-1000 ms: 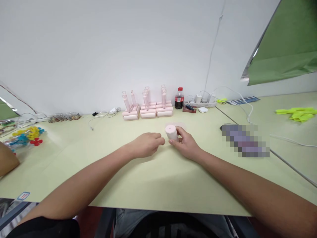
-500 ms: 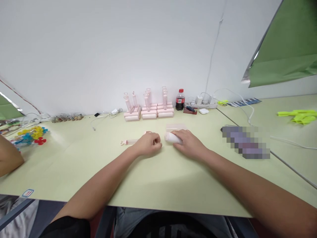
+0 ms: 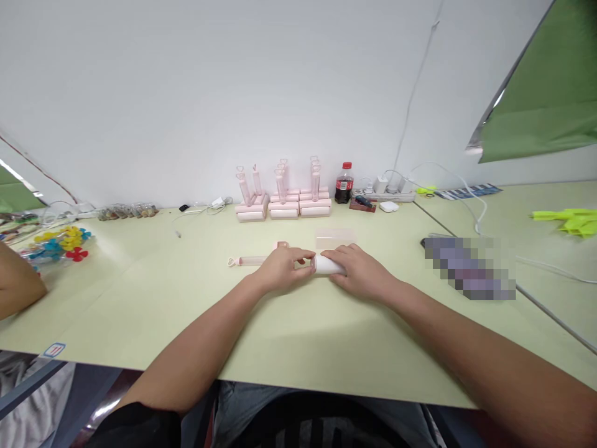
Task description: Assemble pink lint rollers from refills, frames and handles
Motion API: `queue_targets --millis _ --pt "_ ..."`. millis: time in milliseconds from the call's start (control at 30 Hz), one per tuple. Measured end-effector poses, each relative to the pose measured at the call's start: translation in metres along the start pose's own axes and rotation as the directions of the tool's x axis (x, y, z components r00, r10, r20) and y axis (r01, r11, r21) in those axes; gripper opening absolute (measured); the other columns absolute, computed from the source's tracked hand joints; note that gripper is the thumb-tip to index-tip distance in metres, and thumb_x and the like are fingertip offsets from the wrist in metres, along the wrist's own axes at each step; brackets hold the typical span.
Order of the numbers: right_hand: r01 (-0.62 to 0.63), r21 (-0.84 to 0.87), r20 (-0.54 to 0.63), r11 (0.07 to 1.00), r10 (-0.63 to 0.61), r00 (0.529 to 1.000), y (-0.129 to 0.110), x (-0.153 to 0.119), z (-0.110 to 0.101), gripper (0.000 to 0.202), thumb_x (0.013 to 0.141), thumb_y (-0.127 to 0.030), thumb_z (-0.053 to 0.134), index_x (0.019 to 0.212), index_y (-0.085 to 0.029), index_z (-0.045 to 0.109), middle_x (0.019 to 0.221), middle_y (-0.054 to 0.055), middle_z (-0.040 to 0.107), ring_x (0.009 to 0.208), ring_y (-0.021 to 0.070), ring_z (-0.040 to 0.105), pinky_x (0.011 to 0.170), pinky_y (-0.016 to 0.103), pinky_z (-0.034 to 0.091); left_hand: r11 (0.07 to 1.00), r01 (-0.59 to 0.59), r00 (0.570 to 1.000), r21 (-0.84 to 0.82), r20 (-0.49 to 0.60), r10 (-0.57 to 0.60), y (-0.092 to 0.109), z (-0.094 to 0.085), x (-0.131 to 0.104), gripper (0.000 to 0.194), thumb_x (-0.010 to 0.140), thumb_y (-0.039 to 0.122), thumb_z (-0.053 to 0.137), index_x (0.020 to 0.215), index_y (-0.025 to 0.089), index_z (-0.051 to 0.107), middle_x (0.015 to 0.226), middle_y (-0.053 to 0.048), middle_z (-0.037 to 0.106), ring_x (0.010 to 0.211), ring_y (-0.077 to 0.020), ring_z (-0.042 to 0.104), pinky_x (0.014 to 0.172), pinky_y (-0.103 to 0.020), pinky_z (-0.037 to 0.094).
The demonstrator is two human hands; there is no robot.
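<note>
A white lint roller refill [image 3: 327, 265] lies crosswise between my hands, low over the table. My right hand [image 3: 361, 270] wraps round its right part. At its left end, where a pinkish rim shows, the thumb and fingertips of my left hand [image 3: 285, 267] close on the edge. Partly behind my left hand lies a pink lint roller handle [image 3: 252, 261] with a clear stem and a loop at its tip; its head sticks up past my knuckles. Just beyond the refill rests a translucent pink cover [image 3: 334, 238].
Several pink lint rollers [image 3: 283, 208] stand along the wall, handles upright. Right of them are a cola bottle [image 3: 344, 183] and a power strip [image 3: 385, 195]. A blurred-out object [image 3: 466, 267] lies to the right. At left are colourful plastic flowers [image 3: 69, 242] and another person's arm [image 3: 18, 280].
My left hand has moved right, its fingers reaching from beside the refill onto its left end. The refill has turned from slanted to nearly level, still in my right hand.
</note>
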State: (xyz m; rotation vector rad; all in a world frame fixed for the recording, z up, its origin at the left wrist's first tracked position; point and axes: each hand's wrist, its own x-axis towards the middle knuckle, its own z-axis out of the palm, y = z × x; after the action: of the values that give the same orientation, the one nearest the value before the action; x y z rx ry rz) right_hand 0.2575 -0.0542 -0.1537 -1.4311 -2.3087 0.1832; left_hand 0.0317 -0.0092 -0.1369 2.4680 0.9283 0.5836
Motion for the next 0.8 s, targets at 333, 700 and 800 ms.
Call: queue_targets --millis 333,700,800 --pt "-0.009 0.059 0.051 0.998 0.007 0.999 0.003 -0.001 -0.002 0.044 0.081 -0.026 0.061 0.125 -0.026 0.06 0.107 0.009 0.067 0.097 0.0293 0.059 0.082 0.042 0.048 0.999 0.038 0.999 0.03 -0.04 -0.037 0.001 0.004 0.001 0.029 0.081 0.034 0.058 0.105 0.023 0.069 0.093 -0.002 0.072 0.095 -0.0211 0.06 0.09 -0.033 0.044" --pt "-0.174 0.07 -0.005 0.982 0.175 0.985 0.006 0.004 -0.012 0.029 0.077 -0.025 0.06 0.106 -0.022 0.062 0.105 0.007 0.07 0.09 0.0263 0.064 0.073 0.034 0.047 0.932 -0.062 0.997 0.357 0.074 0.039 0.007 0.003 0.004 0.014 0.079 0.024 0.053 0.076 0.019 0.065 0.072 -0.005 0.066 0.075 -0.0207 0.059 0.089 -0.039 0.039" --pt "-0.121 0.065 -0.024 0.991 0.123 0.992 0.007 0.003 -0.01 0.032 0.078 -0.024 0.059 0.109 -0.022 0.064 0.111 0.008 0.07 0.096 0.0271 0.064 0.078 0.036 0.048 0.941 -0.044 0.995 0.336 0.1 0.011 0.008 0.005 0.006 0.014 0.081 0.027 0.054 0.084 0.018 0.065 0.075 -0.005 0.066 0.077 -0.0215 0.06 0.087 -0.039 0.038"
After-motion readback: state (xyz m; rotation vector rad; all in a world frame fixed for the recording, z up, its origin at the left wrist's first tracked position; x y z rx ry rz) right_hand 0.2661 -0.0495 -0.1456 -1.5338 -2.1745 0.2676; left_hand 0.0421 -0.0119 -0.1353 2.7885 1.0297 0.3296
